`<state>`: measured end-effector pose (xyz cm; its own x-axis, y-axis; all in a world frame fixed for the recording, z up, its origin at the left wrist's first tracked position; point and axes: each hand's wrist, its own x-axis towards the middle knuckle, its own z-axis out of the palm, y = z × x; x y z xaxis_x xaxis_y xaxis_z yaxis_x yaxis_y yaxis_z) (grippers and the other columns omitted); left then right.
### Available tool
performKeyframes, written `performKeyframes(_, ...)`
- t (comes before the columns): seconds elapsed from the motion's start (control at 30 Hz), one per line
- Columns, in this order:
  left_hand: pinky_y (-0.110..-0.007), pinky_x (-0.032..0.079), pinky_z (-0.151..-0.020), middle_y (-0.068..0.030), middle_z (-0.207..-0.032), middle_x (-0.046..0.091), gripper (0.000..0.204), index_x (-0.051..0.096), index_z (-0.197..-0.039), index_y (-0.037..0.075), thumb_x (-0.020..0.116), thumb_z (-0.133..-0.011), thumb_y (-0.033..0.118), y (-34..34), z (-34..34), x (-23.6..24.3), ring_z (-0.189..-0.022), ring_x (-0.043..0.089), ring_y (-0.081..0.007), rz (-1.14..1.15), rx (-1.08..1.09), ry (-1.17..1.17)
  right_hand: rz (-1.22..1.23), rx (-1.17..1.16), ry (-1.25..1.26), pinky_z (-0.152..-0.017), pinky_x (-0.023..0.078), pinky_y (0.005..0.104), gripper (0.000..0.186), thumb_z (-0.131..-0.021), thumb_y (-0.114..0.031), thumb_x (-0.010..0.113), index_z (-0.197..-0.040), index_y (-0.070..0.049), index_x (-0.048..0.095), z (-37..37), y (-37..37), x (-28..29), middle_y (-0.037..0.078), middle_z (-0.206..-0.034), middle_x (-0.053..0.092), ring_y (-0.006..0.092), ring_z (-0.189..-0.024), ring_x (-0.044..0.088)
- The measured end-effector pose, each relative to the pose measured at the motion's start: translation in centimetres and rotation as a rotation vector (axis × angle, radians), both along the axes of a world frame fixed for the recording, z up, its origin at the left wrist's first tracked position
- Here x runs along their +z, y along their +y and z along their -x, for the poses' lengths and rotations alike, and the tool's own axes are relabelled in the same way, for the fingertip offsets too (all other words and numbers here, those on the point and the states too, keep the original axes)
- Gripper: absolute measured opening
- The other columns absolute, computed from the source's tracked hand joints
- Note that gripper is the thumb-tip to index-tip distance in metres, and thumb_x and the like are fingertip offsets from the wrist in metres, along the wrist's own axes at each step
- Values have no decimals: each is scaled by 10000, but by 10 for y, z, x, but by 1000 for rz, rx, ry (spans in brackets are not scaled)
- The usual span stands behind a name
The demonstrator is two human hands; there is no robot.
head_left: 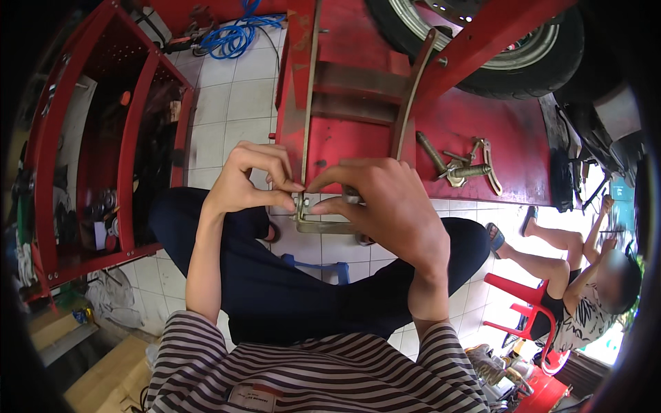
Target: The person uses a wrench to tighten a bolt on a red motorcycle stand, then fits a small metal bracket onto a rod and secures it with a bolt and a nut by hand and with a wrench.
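My left hand point(249, 180) pinches the left side of a small metal bracket end point(300, 212) at the near end of a long steel bar point(303, 124) on a red metal frame. A small silver bolt point(306, 202) sits there. My right hand point(385, 213) curls from the right, thumb and index finger closed at the bolt, its other fingers partly hidden. A flat metal crosspiece point(329, 227) runs under my right hand. To the right, a bolted metal fitting point(458, 172) lies on the red platform point(509, 151).
Above stands a wheel point(482, 69) behind a red beam. A red cabinet point(124, 151) is left, with a blue hose point(234, 38) beyond. At right, a co-worker point(575, 303) sits on a red chair point(509, 292). A blue stool point(341, 272) is between my legs.
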<state>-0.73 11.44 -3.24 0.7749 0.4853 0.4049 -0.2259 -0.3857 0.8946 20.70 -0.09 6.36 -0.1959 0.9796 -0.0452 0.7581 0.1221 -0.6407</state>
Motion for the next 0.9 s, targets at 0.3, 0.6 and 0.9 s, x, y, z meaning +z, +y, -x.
performKeyframes(0.3, -251, 394, -528, -40, -682, 667, 235, 710, -696, 38, 917, -604, 98, 0, 0, 3, -586, 551, -111, -23, -5, -5, -67, 1, 94, -616, 487, 409, 213, -745, -247, 810, -899, -115, 746, 7, 2, -3, 101, -729, 682, 313, -680, 656)
performKeyframes(0.6, -249, 388, -527, -41, -694, 678, 235, 706, -693, 38, 916, -607, 100, -1, 0, 2, -587, 536, -105, 2, -3, -5, -44, 19, 73, -612, 491, 405, 276, -729, -291, 819, -909, -95, 744, 5, 4, -3, 100, -710, 690, 322, -673, 658)
performKeyframes(0.9, -256, 377, -530, -42, -690, 673, 238, 692, -682, 36, 909, -618, 107, -1, 1, 1, -593, 530, -107, -4, -5, 3, -106, 4, 127, -602, 496, 401, 243, -753, -303, 804, -857, -92, 740, 8, 5, -9, 94, -712, 696, 313, -667, 665)
